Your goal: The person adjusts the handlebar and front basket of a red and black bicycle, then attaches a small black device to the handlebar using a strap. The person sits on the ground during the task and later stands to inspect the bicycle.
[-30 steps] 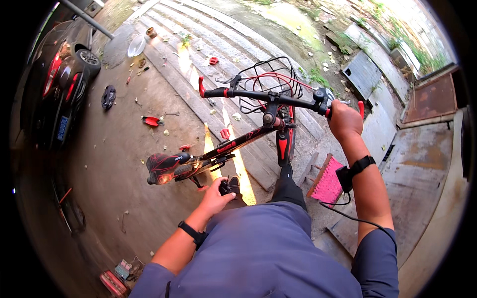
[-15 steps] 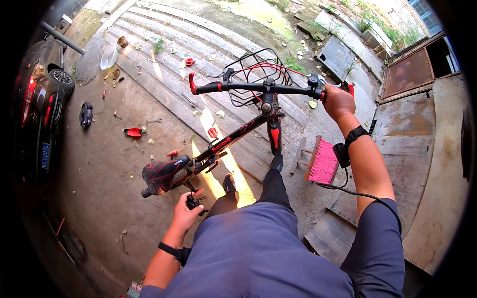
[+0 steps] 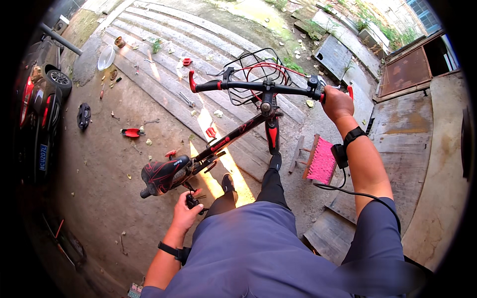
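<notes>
A black and red bicycle [image 3: 233,133] stands across my view, with its saddle [image 3: 164,174] at the left and a wire basket [image 3: 243,64] behind the handlebar [image 3: 293,89]. My right hand [image 3: 337,103] is closed on the handlebar's right grip beside a red-tipped end. My left hand [image 3: 185,211] is below the saddle, closed on a small black part [image 3: 193,200] with thin pins or wires; I cannot make out exactly what it is. My feet [image 3: 228,184] stand beside the bicycle.
A black car [image 3: 44,124] is at the left. Wrenches [image 3: 187,99], red parts [image 3: 131,132] and a plastic tub [image 3: 106,57] lie on the paved ground. A pink-topped stool [image 3: 320,160] is on its side near my right leg. Wooden boards [image 3: 400,149] are at the right.
My left hand has moved left and down with the black part, away from my left foot. The view has shifted slightly. My right hand stays on the grip.
</notes>
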{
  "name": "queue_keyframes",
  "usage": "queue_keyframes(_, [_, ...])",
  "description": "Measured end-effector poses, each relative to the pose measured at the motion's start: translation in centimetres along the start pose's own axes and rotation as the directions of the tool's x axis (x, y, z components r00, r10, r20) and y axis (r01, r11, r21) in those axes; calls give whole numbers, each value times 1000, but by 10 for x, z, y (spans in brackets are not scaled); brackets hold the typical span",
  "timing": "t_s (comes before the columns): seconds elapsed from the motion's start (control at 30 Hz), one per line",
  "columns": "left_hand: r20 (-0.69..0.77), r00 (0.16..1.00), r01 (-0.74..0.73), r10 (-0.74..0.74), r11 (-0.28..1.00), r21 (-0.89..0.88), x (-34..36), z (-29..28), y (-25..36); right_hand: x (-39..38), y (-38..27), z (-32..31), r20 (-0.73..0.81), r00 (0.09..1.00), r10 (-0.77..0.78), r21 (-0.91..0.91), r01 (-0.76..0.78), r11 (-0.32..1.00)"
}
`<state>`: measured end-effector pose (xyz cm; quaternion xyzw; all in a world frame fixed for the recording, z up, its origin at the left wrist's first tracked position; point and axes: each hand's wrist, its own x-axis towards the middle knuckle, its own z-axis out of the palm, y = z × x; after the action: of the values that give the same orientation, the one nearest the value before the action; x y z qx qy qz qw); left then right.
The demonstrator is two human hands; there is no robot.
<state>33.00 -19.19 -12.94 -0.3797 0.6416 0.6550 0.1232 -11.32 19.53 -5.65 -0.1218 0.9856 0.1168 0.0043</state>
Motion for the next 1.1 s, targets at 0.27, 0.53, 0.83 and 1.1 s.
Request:
queue_keyframes(0.27, [7,1000,-4,4,999,55,3,-2,-2,-6,-3,-1,-3,1000,24,0,-24,1000])
queue_keyframes(0.53, [20,1000,-7,7,999,38,5,-4,1,-10,1,7,-14,1000,28,11,-28,1000])
queue_keyframes(0.83, [7,1000,-5,5,996,84,8,-7,5,-19,-3,1,21,998,62,34,-63,997])
queue_keyframes(1.1, [-34,998,-48,52,994,103,23,-16,4,-28,-12,-12,72,989,126,46,-130,990])
